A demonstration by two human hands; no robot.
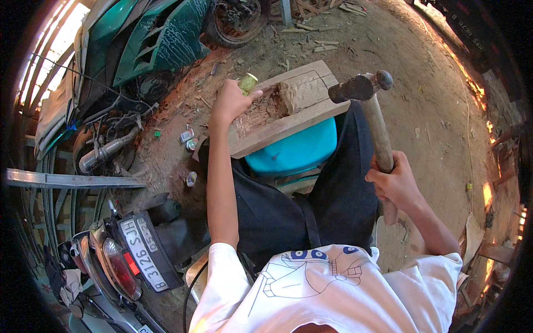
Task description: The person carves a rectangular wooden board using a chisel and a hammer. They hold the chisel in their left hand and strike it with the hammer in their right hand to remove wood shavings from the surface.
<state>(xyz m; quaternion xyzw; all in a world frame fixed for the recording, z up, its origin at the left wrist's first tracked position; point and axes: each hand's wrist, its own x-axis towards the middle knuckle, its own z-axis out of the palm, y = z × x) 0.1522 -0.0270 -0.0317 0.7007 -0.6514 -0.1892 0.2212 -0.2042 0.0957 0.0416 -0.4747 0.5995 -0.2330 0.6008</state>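
My left hand [232, 102] is closed around a chisel, whose yellow-green handle [247, 84] sticks up past the thumb; its blade is hidden by the hand. It sits over the left side of a thick wooden block [311, 79], which has a rough carved hollow and dark lines drawn on top. Under the block is a turquoise plastic stool [294, 149], between my legs. On the right, my right hand [395, 180] grips the wooden handle of a ball-peen hammer [383, 130]. The hammer's dark metal head is raised near the block's right end.
A green-faired motorcycle [161, 44] stands at the far left, and the tail of another motorcycle [119, 261] is near on the left. A metal bar [75, 178] juts in between them. Crushed cans [187, 136] and wood scraps [325, 48] lie on the dirt ground.
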